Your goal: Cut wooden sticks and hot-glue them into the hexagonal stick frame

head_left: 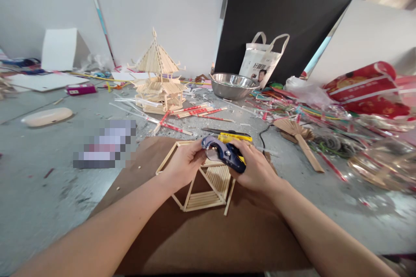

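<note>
Holding dark-blue cutter (225, 154) between hands (258, 166) | stick frame (202, 200) below

Stick frame (203, 199) on cloth (211, 240), pagoda (158, 62) behind it, bowl (233, 91) right of the pagoda

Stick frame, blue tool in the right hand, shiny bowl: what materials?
Stick frame: likely bare wood or bamboo; pale, matte sticks.
Blue tool: painted metal or plastic, can't tell; dark blue body, bright metal-looking pivot.
Shiny bowl: probably polished stainless steel; silvery, mirror-like reflections.
</note>
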Motion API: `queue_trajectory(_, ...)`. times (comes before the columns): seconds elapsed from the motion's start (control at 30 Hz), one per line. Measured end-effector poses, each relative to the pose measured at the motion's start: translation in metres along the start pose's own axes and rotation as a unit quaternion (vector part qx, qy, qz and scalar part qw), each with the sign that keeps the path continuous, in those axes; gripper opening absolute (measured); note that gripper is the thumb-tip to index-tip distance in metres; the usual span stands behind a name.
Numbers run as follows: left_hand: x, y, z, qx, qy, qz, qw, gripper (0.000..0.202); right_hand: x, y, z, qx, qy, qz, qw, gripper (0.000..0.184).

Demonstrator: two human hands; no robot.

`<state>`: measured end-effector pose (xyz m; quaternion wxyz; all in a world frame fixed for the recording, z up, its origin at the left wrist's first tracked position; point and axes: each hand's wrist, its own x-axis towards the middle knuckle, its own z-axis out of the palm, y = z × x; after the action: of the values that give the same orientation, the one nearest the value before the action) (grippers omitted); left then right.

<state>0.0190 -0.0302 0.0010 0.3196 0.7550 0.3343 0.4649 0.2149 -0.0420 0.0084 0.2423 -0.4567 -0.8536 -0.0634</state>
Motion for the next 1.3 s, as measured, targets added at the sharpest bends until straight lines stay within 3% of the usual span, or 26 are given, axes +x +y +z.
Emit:
queue_trajectory(0.47, 0.0006, -0.0048, 0.0005, -0.003, -0.007, 0.004, 1.000, 0.019, 0.0003, -0.0005, -0.0013, 0.043, -0.046, 0.021, 0.998, 0.045)
queue_trajectory(1.03, 0.0020, -0.0039, 0.0023, -0.030, -0.005, -0.026, 0.999, 0.020, -0.0010, -0.0005, 0.0016, 0.035, -0.058, 0.063, 0.996, 0.037)
queue_trajectory(1.3, 0.0015, 0.0001, 0.0014, -0.031, -0.004, -0.061, 0.998, 0.020, 0.0006, -0.0003, 0.0013, -0.036, -0.010, 0.070, 0.997, 0.042)
